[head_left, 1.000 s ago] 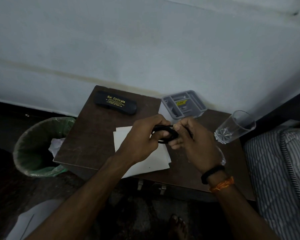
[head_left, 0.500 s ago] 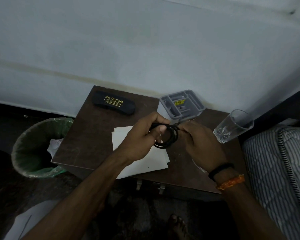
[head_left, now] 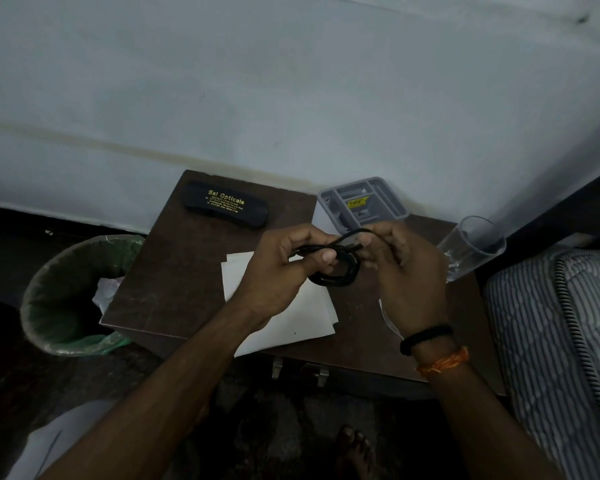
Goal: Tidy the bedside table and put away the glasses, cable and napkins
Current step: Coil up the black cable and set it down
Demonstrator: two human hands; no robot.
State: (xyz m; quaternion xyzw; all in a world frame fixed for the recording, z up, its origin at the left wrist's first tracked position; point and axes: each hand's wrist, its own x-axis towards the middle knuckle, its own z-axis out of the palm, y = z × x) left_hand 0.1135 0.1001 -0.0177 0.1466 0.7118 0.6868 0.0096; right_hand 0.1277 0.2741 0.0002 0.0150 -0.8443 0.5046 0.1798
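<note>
Dark brown wooden bedside table [head_left: 174, 271] across the centre of the frame, back edge against the pale wall; striped mattress [head_left: 551, 323] at the right edge; green-lined round waste bin [head_left: 49, 299] at lower left, just beside the table's left edge.

On the table, white paper napkins [head_left: 284, 323] in a loose stack under the forearms; long black fabric glasses case with yellow lettering [head_left: 224, 204] at the upper left corner, closed, long axis left to right; grey plastic compartment tray [head_left: 392, 199] at the upper middle; clear drinking glass [head_left: 471, 247] right of the tray.

Above the napkins, held off the table, thin black cable [head_left: 336, 268] wound into a small coil; left hand [head_left: 284, 268] curled round the coil's left side, thumb pressing the strands; right hand [head_left: 409, 271] pinching the free end, looped up over the coil's top.

Likely next: tucking that end in, then setting the coil in the tray, directly beyond the hands toward the upper frame, right hand nearer; napkins lying nearer the left hand, on the bin's side.
</note>
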